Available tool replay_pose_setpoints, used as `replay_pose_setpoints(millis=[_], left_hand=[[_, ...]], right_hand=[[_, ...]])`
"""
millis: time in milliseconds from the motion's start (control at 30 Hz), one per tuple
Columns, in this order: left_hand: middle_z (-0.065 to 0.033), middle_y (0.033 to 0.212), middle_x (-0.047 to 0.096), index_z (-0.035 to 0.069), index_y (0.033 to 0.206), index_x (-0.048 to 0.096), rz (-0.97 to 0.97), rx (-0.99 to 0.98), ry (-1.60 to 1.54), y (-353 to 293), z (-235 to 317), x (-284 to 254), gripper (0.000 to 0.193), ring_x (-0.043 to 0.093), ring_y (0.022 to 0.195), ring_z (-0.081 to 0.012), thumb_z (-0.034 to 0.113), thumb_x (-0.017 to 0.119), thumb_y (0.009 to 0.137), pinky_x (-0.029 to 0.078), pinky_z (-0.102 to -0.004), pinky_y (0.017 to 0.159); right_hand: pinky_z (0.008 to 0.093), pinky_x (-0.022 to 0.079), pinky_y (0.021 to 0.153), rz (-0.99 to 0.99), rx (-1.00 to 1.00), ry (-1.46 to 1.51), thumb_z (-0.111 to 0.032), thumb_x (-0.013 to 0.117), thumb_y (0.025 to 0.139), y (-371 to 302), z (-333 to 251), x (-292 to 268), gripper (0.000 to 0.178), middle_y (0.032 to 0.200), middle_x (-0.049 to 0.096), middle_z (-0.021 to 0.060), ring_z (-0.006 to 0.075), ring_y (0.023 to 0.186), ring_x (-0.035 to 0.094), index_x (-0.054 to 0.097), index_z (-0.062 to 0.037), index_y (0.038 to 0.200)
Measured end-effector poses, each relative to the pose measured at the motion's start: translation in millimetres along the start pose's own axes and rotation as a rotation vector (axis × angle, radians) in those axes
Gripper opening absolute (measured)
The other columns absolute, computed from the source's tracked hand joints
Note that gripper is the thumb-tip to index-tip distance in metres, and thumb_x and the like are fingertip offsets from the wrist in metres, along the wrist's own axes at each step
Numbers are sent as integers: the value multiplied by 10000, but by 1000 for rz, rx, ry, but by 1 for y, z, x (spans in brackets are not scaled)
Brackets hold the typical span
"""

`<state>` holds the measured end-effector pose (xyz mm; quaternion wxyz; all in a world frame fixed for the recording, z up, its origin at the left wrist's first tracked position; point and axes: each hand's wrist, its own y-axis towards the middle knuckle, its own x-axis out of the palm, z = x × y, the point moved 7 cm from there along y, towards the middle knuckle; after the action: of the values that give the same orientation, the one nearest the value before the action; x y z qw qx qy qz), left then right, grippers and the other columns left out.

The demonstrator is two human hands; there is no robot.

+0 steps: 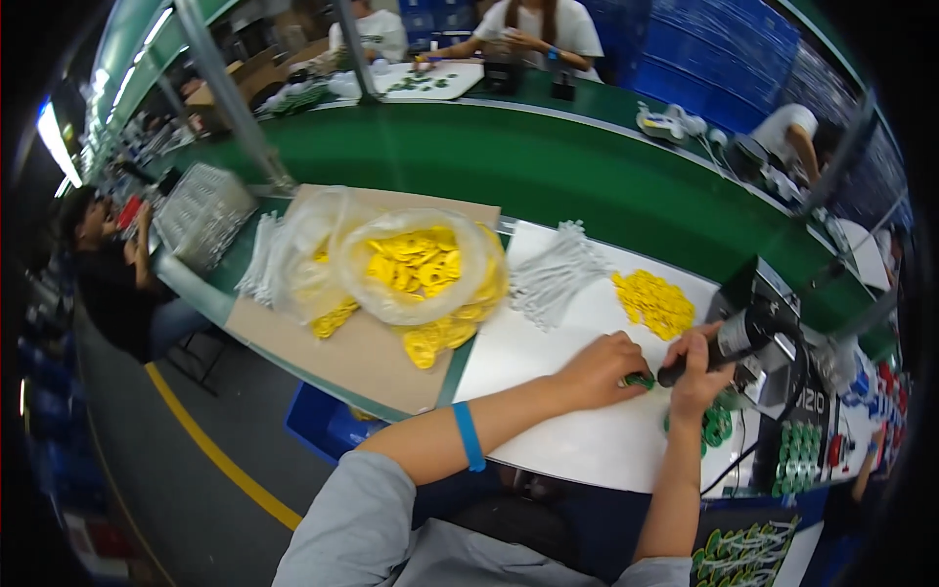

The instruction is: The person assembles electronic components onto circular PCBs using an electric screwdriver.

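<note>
My left hand [599, 372] is closed over the white work surface [577, 440], pinching a small green disc-like part [640, 381] at its fingertips. In my right hand [696, 374] is a dark electric screwdriver [741, 336], held tilted with its black end close to the green part. Whether the two touch, I cannot tell. Just beyond my hands lies a pile of flat yellow pieces [655, 303]. A bundle of white cables [559, 274] is left of that pile. Green round parts [716, 427] sit beside my right wrist, partly hidden by it.
Yellow pieces fill an open clear plastic bag [406, 269] on cardboard at the left. A black machine [763, 293] stands right of my right hand, with rows of green parts [800, 455] nearby. A green conveyor belt [440, 157] runs behind; several people work around it.
</note>
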<state>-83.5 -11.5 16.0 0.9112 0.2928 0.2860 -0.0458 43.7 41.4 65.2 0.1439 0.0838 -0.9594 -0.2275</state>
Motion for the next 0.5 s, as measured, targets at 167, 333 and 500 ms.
replay_pose_setpoints(millis=[167,333,500], left_hand=[[-87,869,664,93,870,736,23,1,25,-19,16,-29,170,594,937,-312,208,783,754,495,-412,815],[-89,880,659,74,886,727,9,23,41,-35,31,-43,192,599,932,-307,210,783,762,502,-413,805],[-94,846,664,89,868,738,27,62,6,-29,23,-18,159,596,893,-310,216,766,777,492,-420,815]], right_hand=[[260,440,529,-16,-68,-94,-116,555,1005,-14,-19,31,135,744,484,51,139,543,499,476,-14,963],[264,438,554,73,-104,-117,-150,546,1022,-30,-37,40,168,740,481,48,136,540,492,471,-21,944],[267,463,556,122,-126,-139,-264,593,1000,-22,-60,10,484,688,515,31,125,559,530,423,36,1339]])
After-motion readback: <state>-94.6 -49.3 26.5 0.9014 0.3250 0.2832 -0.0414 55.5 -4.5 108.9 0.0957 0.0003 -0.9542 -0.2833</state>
